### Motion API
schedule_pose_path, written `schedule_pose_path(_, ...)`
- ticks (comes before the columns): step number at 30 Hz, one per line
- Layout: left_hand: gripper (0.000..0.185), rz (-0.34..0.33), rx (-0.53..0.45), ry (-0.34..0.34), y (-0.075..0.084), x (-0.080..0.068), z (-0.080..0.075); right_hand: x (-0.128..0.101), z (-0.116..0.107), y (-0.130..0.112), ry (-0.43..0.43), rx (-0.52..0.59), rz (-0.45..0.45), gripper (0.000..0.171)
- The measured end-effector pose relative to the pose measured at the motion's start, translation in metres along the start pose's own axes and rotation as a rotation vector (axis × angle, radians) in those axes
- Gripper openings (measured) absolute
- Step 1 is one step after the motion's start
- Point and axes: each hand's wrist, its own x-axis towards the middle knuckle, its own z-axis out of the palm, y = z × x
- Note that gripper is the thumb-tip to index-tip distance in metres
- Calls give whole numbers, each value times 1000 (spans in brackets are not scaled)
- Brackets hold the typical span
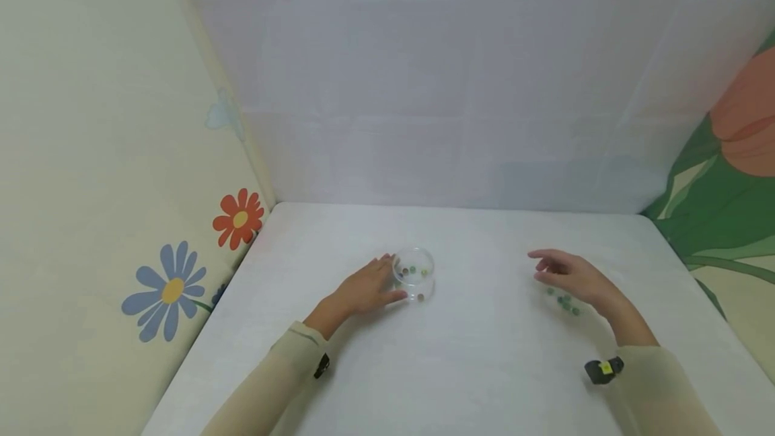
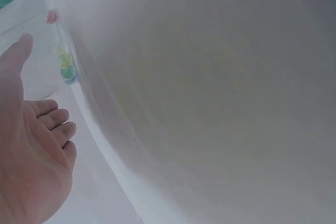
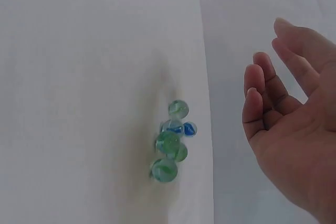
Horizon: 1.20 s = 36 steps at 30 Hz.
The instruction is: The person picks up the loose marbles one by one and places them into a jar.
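Glass marbles [image 3: 170,140], green and blue, lie in a tight cluster on the white worktop [image 1: 484,355], just under and beside the right hand [image 1: 572,276]. Its fingers [image 3: 262,103] are loosely spread, slightly bent, holding nothing and not touching the cluster. Count in the right wrist view: about six, some overlapping, so the number is uncertain.

Left hand [image 1: 366,286] rests on the worktop against a small clear round dish [image 1: 414,273]; fingers [image 2: 55,121] relaxed and close together, thumb stretched along the near side of the dish. Whether the fingertips press the glass or only lie beside it cannot be told. Inside the dish are a few marbles [image 1: 412,270]; colours are hard to read from the head view.

Left wrist view is mostly filled by a blurred white surface; the dish is cut off at the upper left corner.

Each wrist carries a dark clip; the right one [image 1: 604,369] bears a small yellow tag, no legible writing. No brand or label is readable anywhere. Flower prints [image 1: 239,219] cover the side walls.
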Motion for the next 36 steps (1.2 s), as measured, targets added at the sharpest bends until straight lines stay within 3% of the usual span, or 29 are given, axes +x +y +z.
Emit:
schedule_pose_path(10,94,6,18,-3,-1,2,2,-4,-8,33,17,0,14,50)
schedule_pose_path(23,94,-5,-3,-20,2,0,-1,-1,-13,59,-54,-22,179,59)
schedule_pose_path(36,96,-7,4,-23,0,1,0,7,-10,68,-60,-40,195,56)
